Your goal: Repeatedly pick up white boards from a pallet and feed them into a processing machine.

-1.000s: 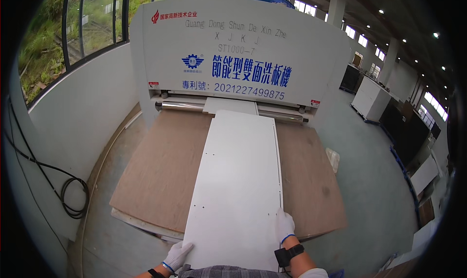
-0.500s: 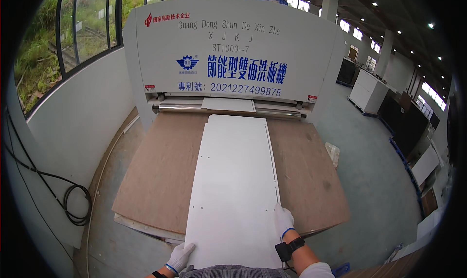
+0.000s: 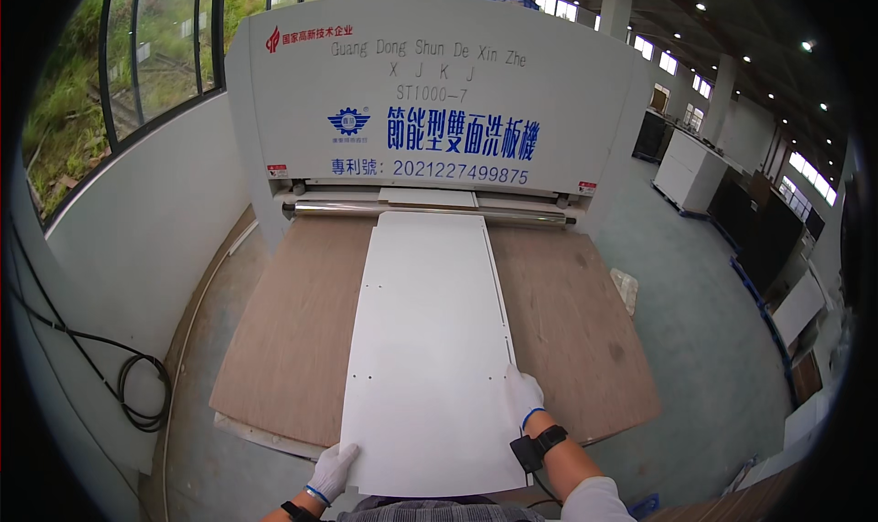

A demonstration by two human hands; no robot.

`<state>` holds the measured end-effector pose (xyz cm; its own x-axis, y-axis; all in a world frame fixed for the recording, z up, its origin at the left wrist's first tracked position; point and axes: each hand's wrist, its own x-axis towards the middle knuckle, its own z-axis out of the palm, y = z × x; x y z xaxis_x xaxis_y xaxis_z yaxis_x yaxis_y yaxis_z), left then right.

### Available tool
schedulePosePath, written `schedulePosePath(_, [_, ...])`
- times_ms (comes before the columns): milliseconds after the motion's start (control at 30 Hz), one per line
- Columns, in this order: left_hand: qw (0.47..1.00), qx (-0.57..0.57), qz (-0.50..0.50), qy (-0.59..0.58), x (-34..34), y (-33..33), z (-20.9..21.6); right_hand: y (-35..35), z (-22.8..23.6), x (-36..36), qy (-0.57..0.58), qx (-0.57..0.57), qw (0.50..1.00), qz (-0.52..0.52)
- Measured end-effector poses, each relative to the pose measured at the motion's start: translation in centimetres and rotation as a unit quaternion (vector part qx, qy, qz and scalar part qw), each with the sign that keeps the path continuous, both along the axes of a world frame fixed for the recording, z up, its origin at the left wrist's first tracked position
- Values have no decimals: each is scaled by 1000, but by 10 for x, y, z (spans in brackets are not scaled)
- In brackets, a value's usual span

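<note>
Head view: your left hand (image 3: 332, 472) and right hand (image 3: 524, 397) grip the white drilled panel (image 3: 428, 339) by both edges, seemingly aligning it; next, keep it square to the metal roller (image 3: 338, 208).

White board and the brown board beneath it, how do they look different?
The white board is narrower; the brown board shows on both sides of it.
The white board has small dark holes; none show on the visible brown board.
The white board has the left hand and right hand at its edges; neither touches the brown board.
Both look flat.
</note>
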<state>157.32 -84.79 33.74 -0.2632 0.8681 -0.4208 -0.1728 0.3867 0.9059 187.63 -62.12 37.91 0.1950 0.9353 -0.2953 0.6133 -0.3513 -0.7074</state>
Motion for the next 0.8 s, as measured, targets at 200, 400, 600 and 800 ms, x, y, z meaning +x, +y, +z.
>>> schedulePosePath(200, [1000, -16, 2, 11, -8, 23, 5, 22, 2, -8, -5, 9, 1000, -9])
schedulePosePath(400, [1000, -21, 5, 10, -16, 46, 1, 44, 7, -14, -13, 10, 1000, -6])
schedulePosePath(600, [999, -18, 19, -19, -14, 63, 9, 68, 0, -16, -19, 13, 1000, 2])
schedulePosePath(800, [993, -32, 51, -103, -16, 85, 19, 98, -44, 11, 88, 38, 994, 56])
